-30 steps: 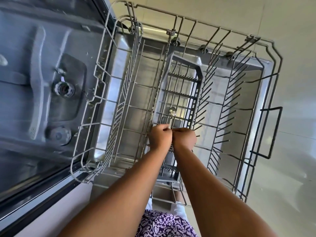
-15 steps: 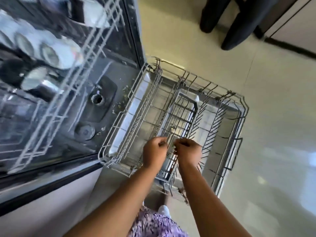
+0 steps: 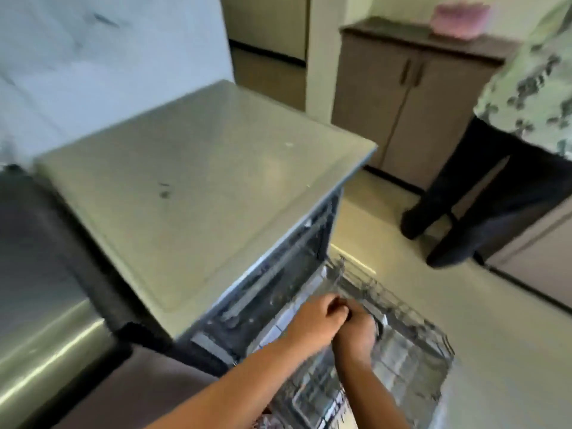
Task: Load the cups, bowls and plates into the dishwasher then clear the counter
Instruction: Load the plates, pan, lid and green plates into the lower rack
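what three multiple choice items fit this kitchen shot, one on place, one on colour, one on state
1. Where are the left hand and right hand? A on the counter top; B over the rack; C on the floor.
2. What colour is the item on the far cabinet? A pink; B blue; C black.
3. How is the rack? A pushed inside; B pulled out; C upside down.
B, both meet above its wires; A, it shows pink on the brown top; B, it stands out before the dishwasher.

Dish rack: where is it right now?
Lower right of the head view: the dish rack is pulled out in front of the dishwasher, just beneath the left hand and right hand.
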